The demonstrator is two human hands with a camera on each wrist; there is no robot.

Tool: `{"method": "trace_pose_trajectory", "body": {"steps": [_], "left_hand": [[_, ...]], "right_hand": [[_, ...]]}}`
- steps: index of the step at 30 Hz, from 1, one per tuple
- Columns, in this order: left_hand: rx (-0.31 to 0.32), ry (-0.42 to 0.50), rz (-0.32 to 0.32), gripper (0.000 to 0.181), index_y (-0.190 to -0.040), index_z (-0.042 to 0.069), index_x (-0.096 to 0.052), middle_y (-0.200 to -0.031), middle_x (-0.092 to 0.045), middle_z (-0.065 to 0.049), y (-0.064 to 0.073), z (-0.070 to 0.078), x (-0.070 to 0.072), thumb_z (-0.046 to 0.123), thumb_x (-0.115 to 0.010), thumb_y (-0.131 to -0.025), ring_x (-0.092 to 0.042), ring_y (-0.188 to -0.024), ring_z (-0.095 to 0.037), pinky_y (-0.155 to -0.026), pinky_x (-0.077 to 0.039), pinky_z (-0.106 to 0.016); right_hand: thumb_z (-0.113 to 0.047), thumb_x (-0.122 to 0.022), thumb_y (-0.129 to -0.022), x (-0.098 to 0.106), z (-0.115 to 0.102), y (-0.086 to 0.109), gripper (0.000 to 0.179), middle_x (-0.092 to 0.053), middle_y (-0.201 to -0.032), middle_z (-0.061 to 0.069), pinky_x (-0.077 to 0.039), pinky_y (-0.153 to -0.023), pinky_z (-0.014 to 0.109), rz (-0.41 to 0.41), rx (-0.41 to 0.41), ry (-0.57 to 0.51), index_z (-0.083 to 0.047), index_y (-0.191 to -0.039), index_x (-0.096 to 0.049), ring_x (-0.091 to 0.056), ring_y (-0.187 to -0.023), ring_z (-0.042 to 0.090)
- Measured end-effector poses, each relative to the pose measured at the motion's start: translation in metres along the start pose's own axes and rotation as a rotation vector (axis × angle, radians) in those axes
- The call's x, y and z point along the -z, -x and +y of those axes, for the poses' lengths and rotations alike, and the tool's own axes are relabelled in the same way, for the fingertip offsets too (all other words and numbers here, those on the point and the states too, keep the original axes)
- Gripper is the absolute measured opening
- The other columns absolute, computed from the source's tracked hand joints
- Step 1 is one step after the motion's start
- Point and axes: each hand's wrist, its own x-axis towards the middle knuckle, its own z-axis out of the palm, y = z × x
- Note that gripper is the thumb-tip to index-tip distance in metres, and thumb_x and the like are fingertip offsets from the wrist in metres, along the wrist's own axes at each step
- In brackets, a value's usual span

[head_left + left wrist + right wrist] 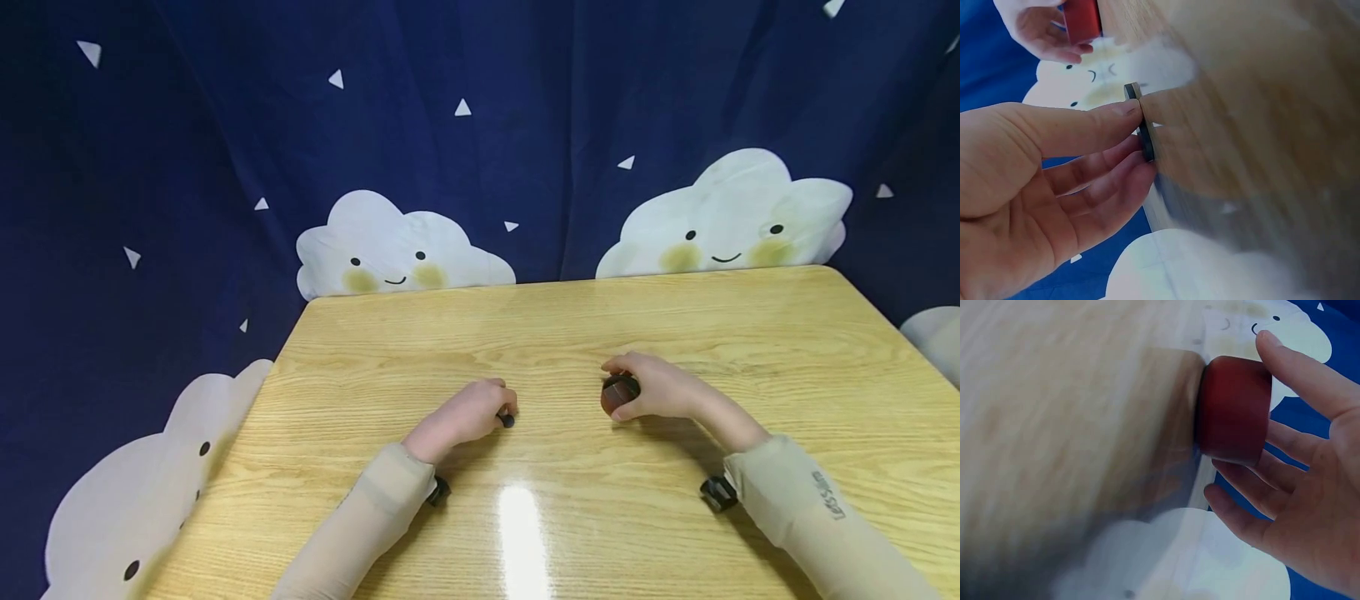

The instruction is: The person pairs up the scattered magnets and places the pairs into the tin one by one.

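A small flat black piece (1145, 134) with a paler end is held at the table by my left hand (468, 411), between the thumb and fingertips. In the left wrist view it appears almost edge-on, so its exact kind cannot be told. To the right, my right hand (660, 387) curves around a short dark red cylinder (1235, 409) that stands on the table. Its thumb lies along one side and the fingers along the other. From the head view the cylinder's top looks dark, and the hand hides part of it. A gap of bare wood separates the two hands.
Both hands are over a glossy wooden table (570, 333) with a bright light reflection near its front. Behind and to the left hangs a dark blue curtain (525, 167) with smiling clouds and small white triangles. A black wrist device (718, 493) sits under the right sleeve.
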Motion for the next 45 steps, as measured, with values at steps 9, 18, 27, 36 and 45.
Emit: {"method": "trace_pose_trajectory", "body": {"steps": [9,18,27,36,45], "left_hand": [[0.024,0.049,-0.044,0.017,-0.092,0.009,-0.061,-0.087,-0.056,-0.002,-0.003,-0.002,0.0,0.003,-0.069,-0.078,-0.049,-0.076,-0.011,-0.07,-0.044,-0.022],[0.057,0.07,-0.086,0.017,-0.088,0.011,-0.057,-0.082,-0.055,0.002,-0.008,-0.007,0.002,0.009,-0.071,-0.078,-0.049,-0.075,-0.01,-0.069,-0.043,-0.023],[0.051,0.103,-0.083,0.016,-0.082,0.01,-0.057,-0.077,-0.056,0.0,-0.01,-0.007,0.003,0.008,-0.072,-0.076,-0.048,-0.071,-0.01,-0.066,-0.041,-0.022],[0.038,0.182,-0.096,0.013,-0.076,0.012,-0.058,-0.071,-0.055,0.007,-0.012,-0.011,0.001,0.006,-0.07,-0.077,-0.049,-0.065,-0.006,-0.062,-0.041,-0.019],[0.047,0.219,-0.09,0.013,-0.074,0.012,-0.061,-0.07,-0.057,0.006,-0.016,-0.01,0.003,0.004,-0.071,-0.074,-0.049,-0.064,-0.006,-0.062,-0.041,-0.019]], "right_hand": [[-0.032,-0.081,-0.065,-0.002,0.011,0.007,0.079,-0.053,-0.119,0.019,-0.045,-0.081,0.041,-0.024,-0.029,-0.044,0.003,-0.126,-0.046,-0.054,-0.102,0.029],[-0.028,-0.079,-0.067,-0.001,0.015,0.009,0.076,-0.054,-0.118,0.018,-0.046,-0.08,0.04,-0.033,-0.048,-0.108,0.003,-0.127,-0.045,-0.055,-0.1,0.028],[-0.027,-0.079,-0.068,-0.002,0.018,0.009,0.076,-0.054,-0.118,0.018,-0.046,-0.08,0.039,-0.045,-0.068,-0.125,0.003,-0.129,-0.043,-0.055,-0.1,0.027],[-0.027,-0.079,-0.068,-0.003,0.02,0.009,0.078,-0.054,-0.118,0.019,-0.047,-0.076,0.035,-0.049,-0.071,-0.153,0.003,-0.129,-0.042,-0.056,-0.098,0.026],[-0.029,-0.079,-0.068,-0.003,0.021,0.008,0.077,-0.054,-0.119,0.018,-0.045,-0.08,0.04,-0.038,-0.067,-0.12,0.002,-0.129,-0.043,-0.055,-0.101,0.027]]}}
